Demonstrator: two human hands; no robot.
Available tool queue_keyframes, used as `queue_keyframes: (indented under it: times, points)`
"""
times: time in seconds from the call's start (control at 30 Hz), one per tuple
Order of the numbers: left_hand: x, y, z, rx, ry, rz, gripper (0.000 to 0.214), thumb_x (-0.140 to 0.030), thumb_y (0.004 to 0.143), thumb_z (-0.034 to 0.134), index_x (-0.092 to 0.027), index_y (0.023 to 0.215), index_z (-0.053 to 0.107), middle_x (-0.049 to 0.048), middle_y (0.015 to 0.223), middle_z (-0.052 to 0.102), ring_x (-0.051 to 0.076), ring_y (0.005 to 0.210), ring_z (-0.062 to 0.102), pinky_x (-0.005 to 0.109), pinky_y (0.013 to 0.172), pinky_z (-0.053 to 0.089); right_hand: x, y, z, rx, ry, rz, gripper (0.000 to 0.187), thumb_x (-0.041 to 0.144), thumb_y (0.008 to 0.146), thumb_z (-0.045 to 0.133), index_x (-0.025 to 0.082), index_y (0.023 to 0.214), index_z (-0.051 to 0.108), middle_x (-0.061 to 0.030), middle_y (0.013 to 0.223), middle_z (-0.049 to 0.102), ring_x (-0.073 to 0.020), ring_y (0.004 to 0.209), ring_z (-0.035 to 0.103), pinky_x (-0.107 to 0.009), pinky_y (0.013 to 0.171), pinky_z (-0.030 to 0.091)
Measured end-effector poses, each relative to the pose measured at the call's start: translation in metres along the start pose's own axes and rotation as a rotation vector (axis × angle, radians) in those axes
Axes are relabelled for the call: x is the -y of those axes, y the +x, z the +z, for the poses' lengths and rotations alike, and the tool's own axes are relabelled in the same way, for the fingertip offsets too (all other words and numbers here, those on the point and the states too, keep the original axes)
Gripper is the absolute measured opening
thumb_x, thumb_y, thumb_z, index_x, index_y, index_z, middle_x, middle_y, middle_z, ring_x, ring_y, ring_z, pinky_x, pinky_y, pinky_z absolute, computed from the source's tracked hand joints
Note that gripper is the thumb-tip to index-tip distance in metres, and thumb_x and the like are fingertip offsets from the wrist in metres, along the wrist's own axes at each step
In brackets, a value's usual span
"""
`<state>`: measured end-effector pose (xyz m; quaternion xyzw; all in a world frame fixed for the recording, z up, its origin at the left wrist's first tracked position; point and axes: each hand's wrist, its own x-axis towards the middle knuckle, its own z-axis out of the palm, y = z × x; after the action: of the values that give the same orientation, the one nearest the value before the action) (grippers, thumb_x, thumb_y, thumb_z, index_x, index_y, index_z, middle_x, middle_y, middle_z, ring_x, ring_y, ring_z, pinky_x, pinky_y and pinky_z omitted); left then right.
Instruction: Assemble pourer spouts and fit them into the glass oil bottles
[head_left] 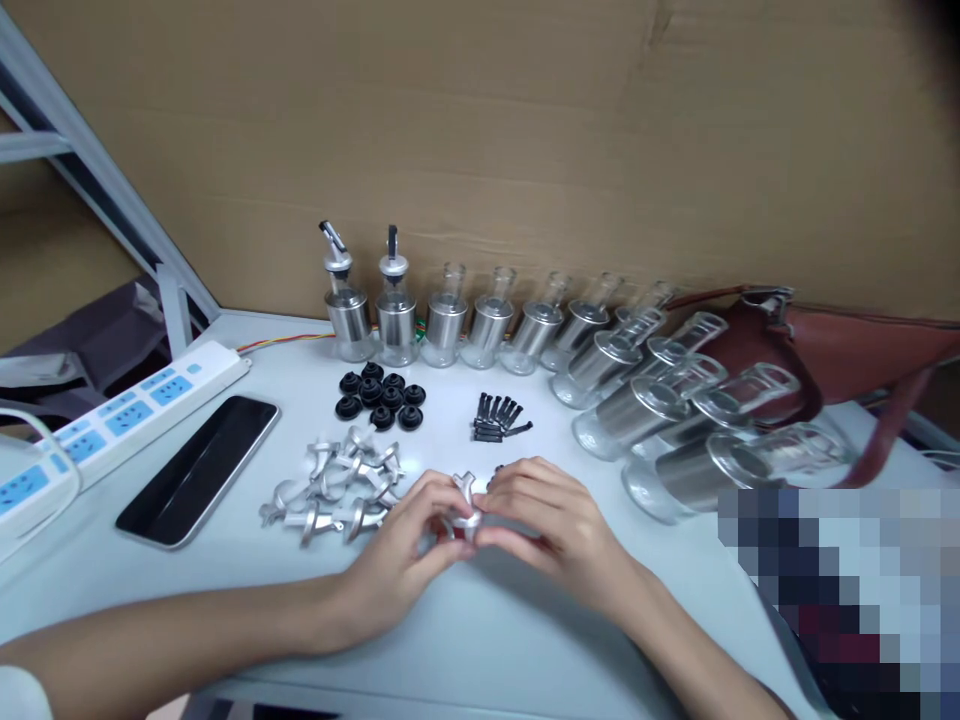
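Note:
Both hands meet at the table's middle around one silver metal spout cap [465, 505]. My left hand [405, 550] curls its fingers on the cap from the left. My right hand [547, 525] pinches it from the right. Just left of my hands lies a pile of several more silver spout caps [337, 485]. Behind them sit several black rubber stoppers [381, 395] and a small heap of black plastic clips [499, 417]. Whether a black part is in my fingers I cannot make out.
Glass-and-steel dispenser bottles [442, 325] line the cardboard wall, two with spouts fitted [345, 300]; more bottles [675, 420] stand at the right. A dark phone [199, 470] and a white power strip [112, 420] lie at left. A brown bag [825, 350] rests at the right.

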<state>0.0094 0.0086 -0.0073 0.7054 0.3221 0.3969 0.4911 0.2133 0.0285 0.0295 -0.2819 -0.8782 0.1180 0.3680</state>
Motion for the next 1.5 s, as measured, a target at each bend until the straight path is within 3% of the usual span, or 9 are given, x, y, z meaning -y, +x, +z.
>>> queue_keyframes:
  times: [0.23, 0.4, 0.5, 0.7, 0.93, 1.1, 1.23, 1.4, 1.5]
  points:
    - [0.002, 0.002, -0.004, -0.014, 0.105, 0.091, 0.026, -0.011, 0.092, 0.051, -0.029, 0.109, 0.044, 0.0020, 0.104, 0.048, 0.014, 0.083, 0.052, 0.027, 0.075, 0.046, -0.024, -0.005, -0.031, 0.198, -0.168, 0.276, 0.011, 0.011, 0.089, 0.059, 0.018, 0.084, 0.067, -0.0050, 0.077, 0.068, -0.0190, 0.073, 0.061, -0.031, 0.067, 0.049]
    - [0.000, 0.002, -0.004, 0.003, 0.139, 0.084, 0.029, -0.010, 0.092, 0.051, -0.030, 0.112, 0.041, 0.0028, 0.105, 0.047, 0.014, 0.081, 0.051, 0.026, 0.072, 0.047, -0.023, -0.009, -0.028, 0.397, -0.220, 0.424, 0.010, 0.017, 0.073, 0.078, 0.019, 0.072, 0.068, -0.0014, 0.068, 0.066, -0.0183, 0.065, 0.062, -0.030, 0.063, 0.046]
    - [-0.003, 0.003, -0.005, 0.031, 0.182, 0.117, 0.027, -0.010, 0.092, 0.051, -0.028, 0.110, 0.042, 0.0025, 0.101, 0.047, 0.014, 0.079, 0.050, 0.027, 0.071, 0.045, -0.021, -0.009, -0.022, 0.400, -0.293, 0.431, 0.012, 0.021, 0.070, 0.078, 0.020, 0.068, 0.067, -0.0015, 0.065, 0.065, -0.0187, 0.061, 0.061, -0.029, 0.059, 0.043]
    - [-0.003, 0.004, -0.005, 0.060, 0.162, 0.113, 0.030, -0.008, 0.091, 0.053, -0.029, 0.110, 0.042, 0.0010, 0.100, 0.048, 0.013, 0.078, 0.047, 0.025, 0.072, 0.043, -0.019, -0.008, -0.026, 0.394, -0.236, 0.468, 0.016, 0.005, 0.071, 0.064, 0.020, 0.069, 0.064, 0.0005, 0.067, 0.065, -0.0160, 0.062, 0.061, -0.026, 0.060, 0.043]
    - [-0.002, 0.004, -0.006, 0.092, 0.134, 0.090, 0.029, -0.008, 0.091, 0.053, -0.028, 0.110, 0.042, 0.0012, 0.099, 0.048, 0.013, 0.079, 0.048, 0.026, 0.073, 0.043, -0.018, -0.009, -0.027, 0.400, -0.350, 0.542, 0.012, 0.017, 0.070, 0.074, 0.019, 0.076, 0.063, -0.0007, 0.071, 0.065, -0.0189, 0.064, 0.062, -0.027, 0.055, 0.042]
    - [-0.002, 0.004, -0.006, 0.087, 0.144, 0.103, 0.026, -0.010, 0.092, 0.052, -0.026, 0.110, 0.043, 0.0029, 0.099, 0.049, 0.014, 0.078, 0.049, 0.027, 0.072, 0.044, -0.022, -0.010, -0.026, 0.403, -0.271, 0.520, 0.016, 0.006, 0.072, 0.066, 0.020, 0.078, 0.067, -0.0004, 0.074, 0.065, -0.0173, 0.066, 0.064, -0.026, 0.059, 0.046]
    - [-0.002, 0.005, -0.006, 0.082, 0.134, 0.113, 0.028, -0.010, 0.092, 0.053, -0.028, 0.111, 0.043, 0.0027, 0.101, 0.050, 0.014, 0.079, 0.049, 0.025, 0.073, 0.045, -0.019, -0.008, -0.032, 0.254, -0.155, 0.489, 0.013, 0.007, 0.077, 0.061, 0.019, 0.076, 0.063, -0.0020, 0.076, 0.066, -0.0162, 0.066, 0.063, -0.026, 0.060, 0.049]
    - [-0.004, 0.003, -0.006, 0.111, 0.130, 0.143, 0.030, -0.011, 0.094, 0.051, -0.030, 0.117, 0.044, 0.0031, 0.105, 0.051, 0.014, 0.081, 0.050, 0.024, 0.074, 0.045, -0.007, -0.003, -0.029, 0.013, 0.251, 0.449, 0.009, 0.014, 0.085, 0.059, 0.019, 0.087, 0.067, -0.0027, 0.079, 0.073, -0.0147, 0.070, 0.068, -0.023, 0.062, 0.054]
    - [-0.004, 0.003, -0.007, 0.130, 0.138, 0.162, 0.033, -0.010, 0.095, 0.049, -0.031, 0.120, 0.044, 0.0031, 0.108, 0.050, 0.013, 0.083, 0.051, 0.024, 0.077, 0.046, -0.002, 0.000, -0.022, -0.096, 0.301, 0.395, 0.011, 0.019, 0.089, 0.061, 0.020, 0.091, 0.072, -0.0047, 0.083, 0.072, -0.0157, 0.075, 0.068, -0.025, 0.066, 0.056]
